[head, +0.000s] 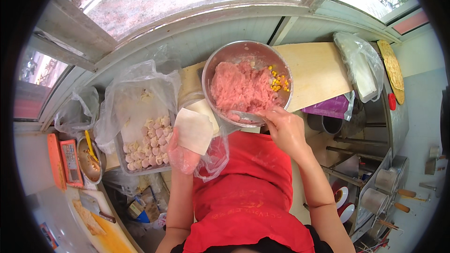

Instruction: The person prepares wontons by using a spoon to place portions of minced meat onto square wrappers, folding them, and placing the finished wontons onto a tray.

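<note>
A square dough wrapper [194, 131] lies across the fingers of my left hand [183, 157], which holds it up over the right edge of the dumpling tray. In my right hand [284, 124] is a flat metal spatula [246, 115], its blade at the near rim of a large steel bowl [289, 97]. Pink minced meat [242, 86] fills much of that bowl, with yellow corn kernels [279, 80] at its right side. More wrappers [204, 110] sit in a plastic bag, partly hidden behind the held one. Folded dumplings [151, 144] stand in rows at the left.
Plastic sheeting [140, 84] covers the back of the metal tray [140, 173]. Farther left are an orange scale [71, 161], a bowl with a yellow-handled utensil [90, 163] and a cleaver [95, 207]. Bagged wrappers [364, 73] and flatbread [392, 70] lie at the right, above handled pots [376, 200].
</note>
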Demonstrator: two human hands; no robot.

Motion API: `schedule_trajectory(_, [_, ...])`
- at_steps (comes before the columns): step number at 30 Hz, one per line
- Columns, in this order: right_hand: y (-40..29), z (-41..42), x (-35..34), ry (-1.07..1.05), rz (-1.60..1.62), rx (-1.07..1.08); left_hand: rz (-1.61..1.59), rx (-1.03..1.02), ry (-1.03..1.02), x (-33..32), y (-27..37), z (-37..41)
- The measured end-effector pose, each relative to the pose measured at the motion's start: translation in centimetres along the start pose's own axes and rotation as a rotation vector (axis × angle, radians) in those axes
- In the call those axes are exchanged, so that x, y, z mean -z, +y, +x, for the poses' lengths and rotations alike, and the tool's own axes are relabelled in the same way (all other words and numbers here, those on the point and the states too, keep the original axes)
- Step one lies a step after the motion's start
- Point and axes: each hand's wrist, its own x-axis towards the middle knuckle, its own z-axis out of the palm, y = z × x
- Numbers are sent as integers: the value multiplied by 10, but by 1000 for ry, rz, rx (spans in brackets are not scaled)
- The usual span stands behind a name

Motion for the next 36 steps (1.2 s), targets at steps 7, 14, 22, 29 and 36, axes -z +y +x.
schedule_trajectory(7, [-4, 6, -8, -50, -115, 50, 53, 24, 12, 1, -4, 1])
schedule_trajectory(14, [0, 1, -7, 11, 121, -45, -4, 27, 29, -5, -11, 0])
schedule_trajectory(22, [-2, 4, -14, -44, 69, -17, 55, -4, 23, -12, -18, 3])
schedule_trajectory(29, [-1, -8, -11, -243, 1037, -524, 175, -129, 110, -37, -36, 1])
schedule_trajectory(36, [-36, -20, -23, 131, 393, -77, 147, -61, 54, -65, -71, 6])
